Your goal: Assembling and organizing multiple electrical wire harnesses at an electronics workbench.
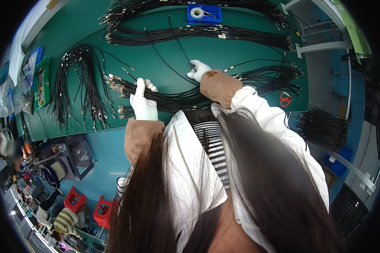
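Note:
Both my hands wear white gloves. My left hand [144,104] is closed around the connector end of a bundle of black cables [179,98] lying along the near edge of the green table, thumb up; metal-tipped ends [116,84] stick out to its left. Farther right and a little higher, my right hand [199,71] pinches a single black cable [180,42] that runs away toward the far side. A second loose cable [164,60] curves past the right hand's left side into the bundle. Part of the bundle is hidden beneath my right sleeve.
Long cable bundles [164,36] stretch across the far side, beside a blue tray with a tape roll [197,13]. More cables [84,84] lie at the left, near a green bin [41,82]. Red-handled scissors [285,99] rest at the right. Red stools [75,199] stand below left.

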A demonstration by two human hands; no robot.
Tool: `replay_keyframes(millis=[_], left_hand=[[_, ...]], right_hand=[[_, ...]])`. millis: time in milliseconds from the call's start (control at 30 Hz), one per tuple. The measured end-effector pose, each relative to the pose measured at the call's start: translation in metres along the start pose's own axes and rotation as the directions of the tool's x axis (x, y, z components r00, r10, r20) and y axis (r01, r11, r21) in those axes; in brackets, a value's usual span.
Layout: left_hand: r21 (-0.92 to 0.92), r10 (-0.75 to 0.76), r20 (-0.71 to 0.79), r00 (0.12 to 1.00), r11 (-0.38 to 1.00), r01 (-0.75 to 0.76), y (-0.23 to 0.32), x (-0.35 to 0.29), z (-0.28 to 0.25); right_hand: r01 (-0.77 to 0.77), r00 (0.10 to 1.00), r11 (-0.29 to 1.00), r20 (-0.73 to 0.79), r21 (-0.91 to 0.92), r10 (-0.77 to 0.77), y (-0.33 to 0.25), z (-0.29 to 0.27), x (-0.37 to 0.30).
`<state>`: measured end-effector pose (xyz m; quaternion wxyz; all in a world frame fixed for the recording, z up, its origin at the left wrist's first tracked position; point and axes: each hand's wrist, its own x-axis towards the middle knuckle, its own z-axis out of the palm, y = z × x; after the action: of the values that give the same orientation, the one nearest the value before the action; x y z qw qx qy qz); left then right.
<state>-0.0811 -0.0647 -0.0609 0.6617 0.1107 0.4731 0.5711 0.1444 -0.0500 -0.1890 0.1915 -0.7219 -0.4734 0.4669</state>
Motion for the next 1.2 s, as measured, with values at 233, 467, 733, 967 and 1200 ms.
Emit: replay_keyframes(millis=[233, 467, 733, 967, 1200], left_hand=[[-0.031, -0.016, 0.084, 0.996, 0.999, 0.019, -0.004, -0.012, -0.008], [0.017, 0.017, -0.015, 1.000, 1.000, -0.017, -0.008, -0.004, -0.021], [-0.032, -0.046, 0.053, 0.998, 0.998, 0.048, -0.004, -0.009, -0.025], [-0.017, -0.038, 0.156, 0.987, 0.999, 0.041, -0.006, -0.020, -0.021], [0.147, 0.026, 0.078, 0.997, 0.988, -0.037, -0.005, -0.027, -0.022]], right_hand=[[0.375, 0.913, 0.795, 0.040, -0.477, -0.407, 0.007, 0.015, -0.020], [0.328, 0.944, 0.941, 0.069, -0.089, -0.323, 0.022, -0.039, -0.021], [0.481, 0.876, 0.837, 0.175, -0.260, -0.449, 0.020, -0.045, -0.060], [0.489, 0.859, 0.864, 0.240, -0.121, -0.453, -0.006, -0.001, -0.080], [0.536, 0.829, 0.843, 0.159, 0.046, -0.536, -0.045, -0.003, -0.098]])
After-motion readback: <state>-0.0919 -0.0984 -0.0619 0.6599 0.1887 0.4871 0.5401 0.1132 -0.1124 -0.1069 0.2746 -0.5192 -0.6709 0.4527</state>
